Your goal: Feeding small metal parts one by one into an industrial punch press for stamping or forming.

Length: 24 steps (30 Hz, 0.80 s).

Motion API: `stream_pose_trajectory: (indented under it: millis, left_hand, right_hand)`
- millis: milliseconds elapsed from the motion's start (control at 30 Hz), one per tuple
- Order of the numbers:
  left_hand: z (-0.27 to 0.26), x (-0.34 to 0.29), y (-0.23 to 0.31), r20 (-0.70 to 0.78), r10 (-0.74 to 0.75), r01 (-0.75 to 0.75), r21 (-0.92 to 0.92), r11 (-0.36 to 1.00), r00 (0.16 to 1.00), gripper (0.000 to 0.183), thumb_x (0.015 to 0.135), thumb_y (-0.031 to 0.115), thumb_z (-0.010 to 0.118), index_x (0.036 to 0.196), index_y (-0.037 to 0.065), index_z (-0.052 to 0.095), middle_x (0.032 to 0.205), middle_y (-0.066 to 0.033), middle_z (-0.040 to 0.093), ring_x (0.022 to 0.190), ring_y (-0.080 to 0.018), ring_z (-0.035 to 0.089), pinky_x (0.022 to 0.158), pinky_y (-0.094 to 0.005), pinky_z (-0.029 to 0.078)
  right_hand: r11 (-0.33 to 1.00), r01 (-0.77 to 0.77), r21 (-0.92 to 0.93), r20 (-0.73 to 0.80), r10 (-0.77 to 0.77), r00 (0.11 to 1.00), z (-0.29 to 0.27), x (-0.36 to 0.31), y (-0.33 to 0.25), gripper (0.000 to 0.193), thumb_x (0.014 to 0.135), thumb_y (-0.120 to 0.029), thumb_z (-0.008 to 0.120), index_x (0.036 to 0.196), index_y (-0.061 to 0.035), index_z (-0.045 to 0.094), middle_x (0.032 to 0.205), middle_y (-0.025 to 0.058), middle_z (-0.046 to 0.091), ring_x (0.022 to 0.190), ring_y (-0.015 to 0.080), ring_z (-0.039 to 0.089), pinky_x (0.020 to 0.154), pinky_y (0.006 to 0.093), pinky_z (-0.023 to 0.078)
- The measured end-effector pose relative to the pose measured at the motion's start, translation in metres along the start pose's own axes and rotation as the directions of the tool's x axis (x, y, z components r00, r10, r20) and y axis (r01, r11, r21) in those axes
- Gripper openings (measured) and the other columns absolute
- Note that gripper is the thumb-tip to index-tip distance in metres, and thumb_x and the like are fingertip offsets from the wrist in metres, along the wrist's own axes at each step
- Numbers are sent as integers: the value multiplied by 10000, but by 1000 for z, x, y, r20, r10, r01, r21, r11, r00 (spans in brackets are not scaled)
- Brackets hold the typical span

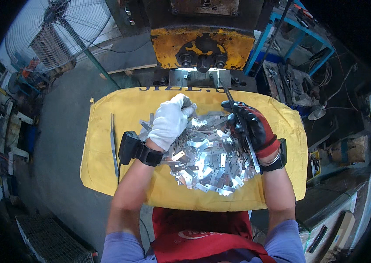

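My left hand (170, 122), in a white glove, is closed in a pinch above the far left side of a heap of small flat metal strips (212, 151). A small metal piece (194, 106) shows at its fingertips. In a black and red glove, my right hand (254, 126) grips long metal tweezers (246, 138) at the heap's right side. The tips of these tweezers point away from me, toward the press (203, 48). A second pair of tweezers (113, 144) lies on the yellow cloth (100, 168), left of my left forearm.
Beyond the cloth's far edge is the lit die (198, 78) of the press. A large fan (58, 33) stands at far left. To the right are a blue metal frame (301, 28), a tray of tools (288, 83) and a lamp (317, 114).
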<state>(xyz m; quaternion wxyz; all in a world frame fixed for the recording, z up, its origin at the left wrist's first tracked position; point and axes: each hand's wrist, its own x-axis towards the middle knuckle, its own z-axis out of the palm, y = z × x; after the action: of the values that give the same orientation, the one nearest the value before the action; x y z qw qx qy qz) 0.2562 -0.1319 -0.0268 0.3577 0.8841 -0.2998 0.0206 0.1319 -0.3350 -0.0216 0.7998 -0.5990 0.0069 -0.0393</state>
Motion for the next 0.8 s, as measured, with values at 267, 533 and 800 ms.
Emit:
stream_pose_trajectory:
  millis: [267, 533, 800]
  left_hand:
    - [1, -6, 6, 365, -114, 377, -815, 440, 924, 206, 847, -12, 552, 1053, -1, 553, 990, -57, 615, 913, -126, 576, 748, -227, 474]
    - [-8, -7, -1, 323, -137, 325, -651, 686, 936, 163, 853, 54, 579, 998, -14, 548, 929, -73, 627, 846, -144, 609, 731, -236, 483]
    - [2, -13, -2, 443, -18, 400, -791, 463, 896, 150, 882, 126, 560, 959, -3, 571, 896, -64, 630, 861, -123, 605, 735, -229, 477]
  right_hand:
    - [950, -277, 145, -9, 281, 960, 25, 2, -10, 289, 929, -231, 477, 1138, -54, 568, 721, 28, 613, 525, 43, 553, 451, 170, 450]
    - [935, -333, 120, -29, 338, 941, 34, 2, -6, 264, 914, -213, 506, 1121, -59, 564, 696, 29, 595, 543, 80, 562, 434, 200, 424]
    - [954, -298, 11, -92, 298, 950, 43, -1, -2, 217, 867, -176, 574, 1033, -37, 591, 667, 11, 583, 541, 78, 564, 430, 200, 412]
